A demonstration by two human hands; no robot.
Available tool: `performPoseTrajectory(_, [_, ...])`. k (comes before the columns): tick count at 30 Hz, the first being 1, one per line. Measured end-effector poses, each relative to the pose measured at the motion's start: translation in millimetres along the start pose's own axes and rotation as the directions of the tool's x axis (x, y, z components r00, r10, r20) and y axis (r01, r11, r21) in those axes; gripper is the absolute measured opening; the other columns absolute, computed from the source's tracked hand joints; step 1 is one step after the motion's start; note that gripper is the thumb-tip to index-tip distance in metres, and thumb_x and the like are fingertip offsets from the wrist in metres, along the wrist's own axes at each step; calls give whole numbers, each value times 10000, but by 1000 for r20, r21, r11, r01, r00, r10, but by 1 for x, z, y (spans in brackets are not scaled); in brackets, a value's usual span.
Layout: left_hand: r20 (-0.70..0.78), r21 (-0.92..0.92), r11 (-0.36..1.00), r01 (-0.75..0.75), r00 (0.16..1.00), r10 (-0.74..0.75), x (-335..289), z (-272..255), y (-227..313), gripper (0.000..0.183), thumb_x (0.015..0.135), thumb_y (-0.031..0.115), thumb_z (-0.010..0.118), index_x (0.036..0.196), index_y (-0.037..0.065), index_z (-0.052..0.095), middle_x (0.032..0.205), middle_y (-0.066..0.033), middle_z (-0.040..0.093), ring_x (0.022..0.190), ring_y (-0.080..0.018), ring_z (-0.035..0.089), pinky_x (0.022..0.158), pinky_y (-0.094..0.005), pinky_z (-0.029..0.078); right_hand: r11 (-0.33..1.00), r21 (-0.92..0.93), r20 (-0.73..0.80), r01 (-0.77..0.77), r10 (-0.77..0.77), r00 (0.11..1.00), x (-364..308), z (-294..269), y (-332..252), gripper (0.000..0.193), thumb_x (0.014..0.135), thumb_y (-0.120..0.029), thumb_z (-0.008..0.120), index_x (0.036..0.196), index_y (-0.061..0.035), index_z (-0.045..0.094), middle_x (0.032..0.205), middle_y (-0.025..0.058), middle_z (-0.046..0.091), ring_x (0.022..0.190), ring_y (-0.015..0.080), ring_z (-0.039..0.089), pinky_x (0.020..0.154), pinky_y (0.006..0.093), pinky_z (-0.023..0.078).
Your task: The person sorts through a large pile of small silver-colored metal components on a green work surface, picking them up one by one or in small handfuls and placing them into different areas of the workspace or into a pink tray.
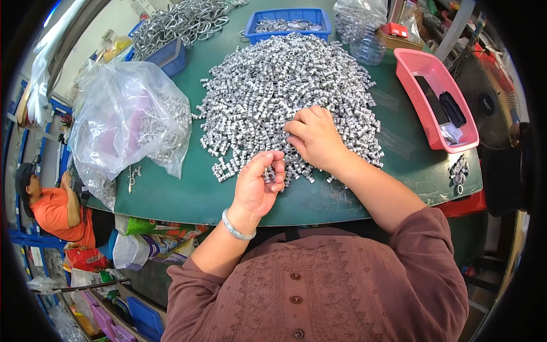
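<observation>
While right hand (312,137) bends over heap of small silvery metal parts (273,85), left hand (256,182) curls at its near edge

Thumb and fingers drawn together, the right hand covers part of the heap's near side; whether it grips a piece cannot be told. Palm up, the left hand is loosely curled, parts showing between its fingers, possibly only behind them. The heap lies mostly beyond both hands on a green tabletop (165,199), between a clear plastic bag (108,125) and a pink basket (415,102).
</observation>
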State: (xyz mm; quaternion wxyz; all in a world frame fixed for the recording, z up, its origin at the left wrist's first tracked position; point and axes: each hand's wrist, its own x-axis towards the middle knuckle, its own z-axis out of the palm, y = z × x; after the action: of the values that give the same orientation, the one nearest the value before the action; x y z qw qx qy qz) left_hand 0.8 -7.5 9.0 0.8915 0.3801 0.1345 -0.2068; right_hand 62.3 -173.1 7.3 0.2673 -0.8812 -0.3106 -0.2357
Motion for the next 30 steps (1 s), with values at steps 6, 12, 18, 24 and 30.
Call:
performPoseTrajectory(6, [-7,45,999,-10,1000,10,2,1,-1,125,829,150,500,879,40,533,703,-33,498,573,-117,436,462,-200,345,1000,-25,12,-8,8,1000,-1,3,4,159,657,-107,651,792,-99,567,826,29,502,840,230,455,755,351,333])
performPoseTrajectory(12, [-9,52,999,-11,1000,11,2,-1,-2,119,831,133,493,883,35,536,701,-32,498,575,-114,437,459,-198,343,1000,8,-1,-9,9,1000,-1,2,2,130,655,-99,645,745,-93,551,821,32,503,836,231,458,756,351,333])
performPoseTrajectory(18, [-37,25,1000,-8,999,9,0,1,-1,167,858,186,502,881,28,550,679,-27,512,554,-104,438,451,-203,329,970,241,-38,24,-15,999,-2,-4,3,107,666,-84,627,725,-88,539,775,30,509,793,233,470,737,347,343])
performPoseTrajectory(24, [-42,68,996,-52,998,54,-4,9,5,239,869,269,505,830,37,552,664,-20,505,538,-97,434,443,-198,330,873,484,-27,53,-46,999,-7,-12,-4,107,685,-57,624,742,-55,535,756,44,532,746,232,497,682,331,391])
performPoseTrajectory(30, [-44,138,989,-59,997,66,-4,12,5,223,858,247,530,737,61,551,626,-8,500,502,-82,421,416,-184,319,597,751,220,-281,175,960,-12,-15,-10,78,749,-77,599,780,-29,547,708,8,536,674,105,498,617,246,416])
